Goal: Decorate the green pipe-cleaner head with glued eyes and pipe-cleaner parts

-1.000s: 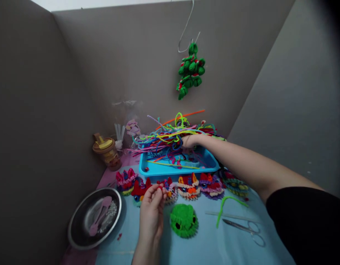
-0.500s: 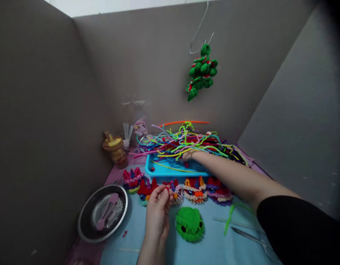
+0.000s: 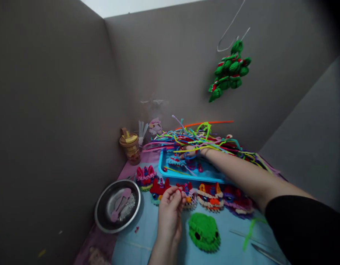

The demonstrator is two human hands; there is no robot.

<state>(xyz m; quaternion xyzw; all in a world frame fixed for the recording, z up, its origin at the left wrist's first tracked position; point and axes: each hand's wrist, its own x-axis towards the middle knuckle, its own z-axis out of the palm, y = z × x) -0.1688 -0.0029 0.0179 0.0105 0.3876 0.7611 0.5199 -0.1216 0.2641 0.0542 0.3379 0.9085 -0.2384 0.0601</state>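
My left hand is closed in a pinch on a small red piece, mostly covered by the fingertips. My right hand reaches into the blue tray, under a tangle of pipe cleaners. Its fingers look stretched out and partly covered by the strands, close to a light blue fringed piece. On the cloth to the right of my left hand sits a green fuzzy head with dark eyes. Just behind my left hand stands a row of colourful pipe-cleaner heads, among them an orange and cream one.
At left lies a metal bowl with a pink scoop and small clear beads. A brown cup stands behind it. Scissors and a bright green strip lie at right. A green ornament hangs from a wire hook.
The view has turned left, so things appear farther right. My right hand has moved among the strands, and a light blue fringed piece now shows in the tray. My left hand keeps its pinch.
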